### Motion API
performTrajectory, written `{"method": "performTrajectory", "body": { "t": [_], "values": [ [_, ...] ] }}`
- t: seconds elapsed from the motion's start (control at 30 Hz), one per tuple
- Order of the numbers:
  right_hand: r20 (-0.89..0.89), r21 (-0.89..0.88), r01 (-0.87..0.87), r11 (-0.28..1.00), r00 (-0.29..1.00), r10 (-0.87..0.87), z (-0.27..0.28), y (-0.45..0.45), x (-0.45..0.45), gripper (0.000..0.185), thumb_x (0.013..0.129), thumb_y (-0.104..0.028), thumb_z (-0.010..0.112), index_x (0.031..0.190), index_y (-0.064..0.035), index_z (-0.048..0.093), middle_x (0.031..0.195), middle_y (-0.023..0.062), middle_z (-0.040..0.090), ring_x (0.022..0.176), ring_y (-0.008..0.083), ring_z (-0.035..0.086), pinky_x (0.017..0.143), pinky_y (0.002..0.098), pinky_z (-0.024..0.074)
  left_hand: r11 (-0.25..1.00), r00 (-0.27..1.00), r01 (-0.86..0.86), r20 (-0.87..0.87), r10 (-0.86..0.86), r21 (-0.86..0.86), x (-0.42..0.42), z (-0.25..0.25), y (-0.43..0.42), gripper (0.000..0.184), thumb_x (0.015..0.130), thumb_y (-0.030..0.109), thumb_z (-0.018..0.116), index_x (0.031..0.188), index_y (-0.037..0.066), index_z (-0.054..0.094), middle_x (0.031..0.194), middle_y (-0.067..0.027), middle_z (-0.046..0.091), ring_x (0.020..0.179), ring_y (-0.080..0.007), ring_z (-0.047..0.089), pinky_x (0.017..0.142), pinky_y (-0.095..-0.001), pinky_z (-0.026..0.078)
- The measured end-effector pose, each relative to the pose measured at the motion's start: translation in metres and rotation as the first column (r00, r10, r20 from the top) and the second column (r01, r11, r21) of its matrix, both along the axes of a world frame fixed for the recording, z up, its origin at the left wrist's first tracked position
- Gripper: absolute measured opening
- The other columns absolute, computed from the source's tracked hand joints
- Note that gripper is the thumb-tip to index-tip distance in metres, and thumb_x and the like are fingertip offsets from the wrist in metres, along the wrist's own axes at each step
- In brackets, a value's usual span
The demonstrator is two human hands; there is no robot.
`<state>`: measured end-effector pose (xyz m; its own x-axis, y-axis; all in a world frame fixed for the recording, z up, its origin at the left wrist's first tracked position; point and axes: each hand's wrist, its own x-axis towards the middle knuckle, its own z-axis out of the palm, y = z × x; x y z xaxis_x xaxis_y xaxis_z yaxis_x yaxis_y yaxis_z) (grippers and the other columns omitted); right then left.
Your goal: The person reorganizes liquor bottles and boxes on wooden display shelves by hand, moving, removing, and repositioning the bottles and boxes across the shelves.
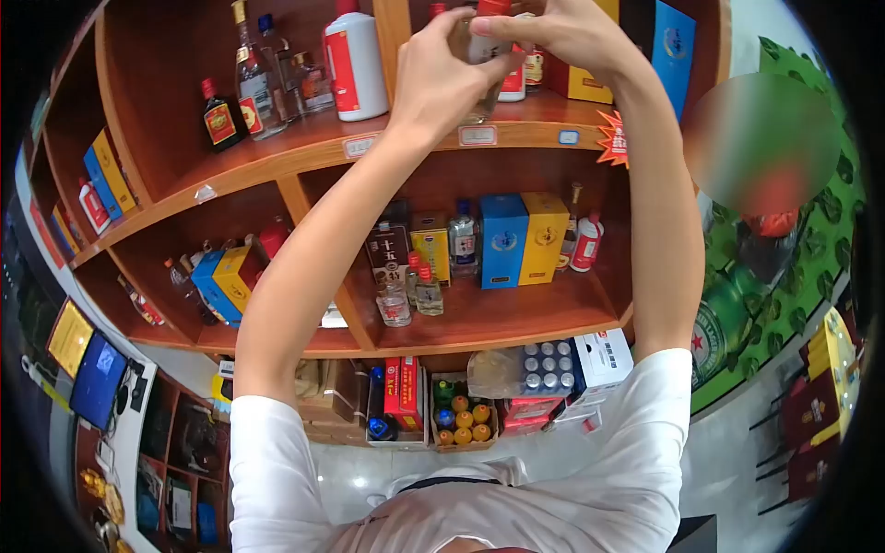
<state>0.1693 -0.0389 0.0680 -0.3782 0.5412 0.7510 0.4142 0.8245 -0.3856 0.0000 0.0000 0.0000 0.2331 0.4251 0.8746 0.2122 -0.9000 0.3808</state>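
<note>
Both hands are raised to the upper shelf at the top of the view. My left hand is wrapped round a clear glass bottle with a red cap. The fingers of my right hand close on the same bottle from the other side, near its neck. Its base is just above the shelf edge; whether it touches the shelf I cannot tell. Left of my hands stands a large white bottle with a red label. A red-and-white bottle shows partly behind the held one.
On the upper shelf stand a tall gold-capped bottle and a small dark bottle. The shelf below holds a blue-and-yellow box and small clear bottles. A carton of orange-topped bottles sits on the floor.
</note>
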Motion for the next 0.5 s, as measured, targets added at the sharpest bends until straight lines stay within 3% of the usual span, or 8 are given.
{"method": "performTrajectory", "body": {
  "t": [0.07,0.1,0.17,0.2,0.27,0.33,0.43,0.5],
  "values": [
    [-0.026,-0.070,0.091,0.993,0.995,-0.093,-0.001,0.003,0.004,0.036,0.084,-0.017,0.085,0.109,-0.0056,0.061,0.093,0.0062,0.068,0.084,0.0119,0.064,0.070,0.0289,0.0544,0.979,0.976,0.092,0.179,-0.124,0.180,0.002,-0.009,0.004,0.074,0.096,0.025,0.069,0.155,-0.003,0.034,0.148,-0.0246,0.051,0.133,-0.0329,0.056,0.111,-0.0325,0.046],
    [-0.027,-0.062,0.083,0.995,0.996,-0.085,-0.003,0.007,0.012,0.036,0.083,-0.018,0.086,0.106,-0.0040,0.061,0.092,0.0065,0.067,0.083,0.0121,0.063,0.068,0.0298,0.0532,0.941,0.986,0.013,0.151,-0.068,0.338,0.006,-0.013,-0.009,0.057,0.093,0.018,0.071,0.141,0.000,0.046,0.141,-0.0205,0.057,0.126,-0.0312,0.060,0.107,-0.0337,0.049],
    [0.005,0.181,0.059,0.982,0.998,-0.061,-0.008,0.046,0.015,0.039,0.081,-0.020,0.087,0.105,-0.0031,0.062,0.090,0.0073,0.067,0.077,0.0137,0.061,0.065,0.0318,0.0523,0.769,0.987,-0.142,0.152,0.059,0.623,-0.014,-0.019,-0.023,0.025,0.088,0.004,0.073,0.113,0.006,0.070,0.126,-0.0123,0.070,0.111,-0.0276,0.069,0.100,-0.0362,0.055],
    [0.074,0.380,0.091,0.920,0.989,-0.128,-0.006,0.056,0.011,0.043,0.080,-0.023,0.088,0.106,-0.0024,0.062,0.090,0.0082,0.066,0.075,0.0148,0.060,0.064,0.0326,0.0517,0.742,0.990,-0.138,0.096,0.100,0.656,-0.023,-0.021,-0.025,0.024,0.086,0.002,0.072,0.110,0.004,0.070,0.124,-0.0121,0.069,0.108,-0.0292,0.069,0.096,-0.0374,0.056],
    [0.064,0.264,0.203,0.943,0.972,-0.227,-0.007,0.068,0.012,0.045,0.079,-0.024,0.089,0.108,-0.0025,0.062,0.090,0.0083,0.066,0.077,0.0148,0.060,0.067,0.0325,0.0518,0.688,0.979,-0.133,-0.014,0.204,0.713,-0.043,-0.025,-0.025,0.020,0.083,-0.002,0.070,0.103,0.002,0.069,0.118,-0.0115,0.069,0.102,-0.0325,0.069,0.088,-0.0397,0.058],
    [0.039,0.137,0.298,0.945,0.951,-0.306,-0.006,0.070,0.004,0.047,0.078,-0.027,0.089,0.109,-0.0033,0.062,0.091,0.0089,0.066,0.080,0.0151,0.059,0.070,0.0329,0.0517,0.769,0.966,-0.136,-0.090,0.244,0.624,-0.067,-0.032,-0.018,0.020,0.084,-0.003,0.069,0.103,0.002,0.069,0.113,-0.0100,0.069,0.099,-0.0314,0.070,0.086,-0.0381,0.059],
    [0.023,0.265,0.423,0.866,0.895,-0.445,-0.007,0.086,-0.004,0.053,0.080,-0.033,0.087,0.118,-0.0043,0.064,0.105,0.0145,0.069,0.090,0.0230,0.065,0.081,0.0375,0.0537,0.798,0.932,-0.218,-0.123,0.341,0.563,-0.099,-0.032,-0.013,0.018,0.084,-0.003,0.070,0.102,0.000,0.070,0.106,-0.0115,0.071,0.095,-0.0256,0.071,0.083,-0.0325,0.056],
    [0.105,0.154,0.492,0.857,0.854,-0.510,0.004,0.075,-0.014,0.059,0.081,-0.033,0.086,0.127,-0.0041,0.062,0.110,0.0155,0.070,0.093,0.0260,0.067,0.083,0.0375,0.0543,0.831,0.913,-0.283,-0.132,0.387,0.479,-0.115,-0.029,-0.009,0.017,0.086,-0.002,0.068,0.103,-0.001,0.069,0.104,-0.0123,0.071,0.093,-0.0252,0.071,0.080,-0.0320,0.056]
  ]
}}
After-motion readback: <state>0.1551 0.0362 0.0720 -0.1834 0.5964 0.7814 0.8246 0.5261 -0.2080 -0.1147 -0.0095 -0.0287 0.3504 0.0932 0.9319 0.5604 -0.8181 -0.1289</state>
